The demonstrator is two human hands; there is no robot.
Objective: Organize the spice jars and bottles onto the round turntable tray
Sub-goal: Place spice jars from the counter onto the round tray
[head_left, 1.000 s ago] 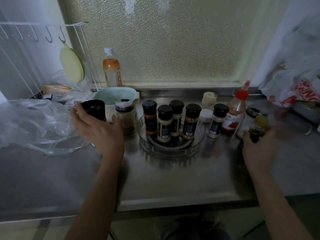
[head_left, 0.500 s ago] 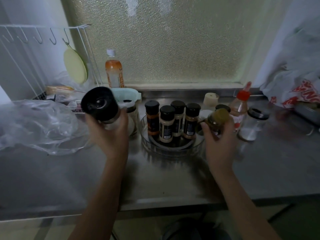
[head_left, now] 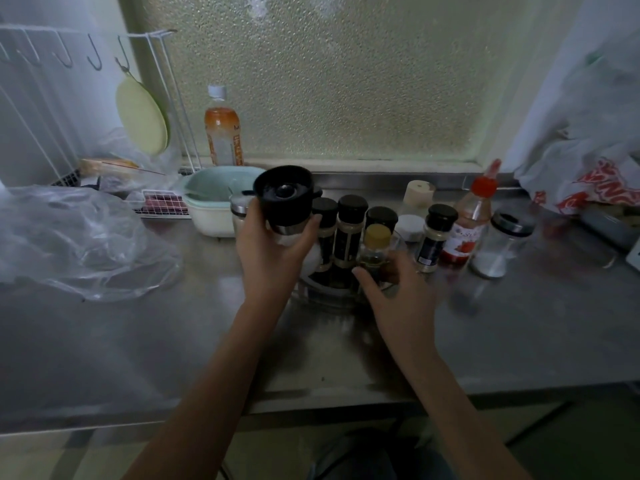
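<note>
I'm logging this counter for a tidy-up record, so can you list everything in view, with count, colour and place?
Turntable tray: one, clear, counter centre.
Black-capped spice jars: three seen on the tray; a fourth right of it.
Yellow-capped bottle: one, at the tray's front.
Black-lidded grinder: one, held above the tray's left side.
Red-capped sauce bottle: one, right of the tray.
Glass jar: one, clear with white contents, far right.
Orange drink bottle: one, on the sill.
Mint bowl: one, left of the tray.
Plastic bags: clear at left; white and red at right.
Wire rack: white, back left.
Left hand: grips the grinder.
Right hand: on the yellow-capped bottle.
</note>
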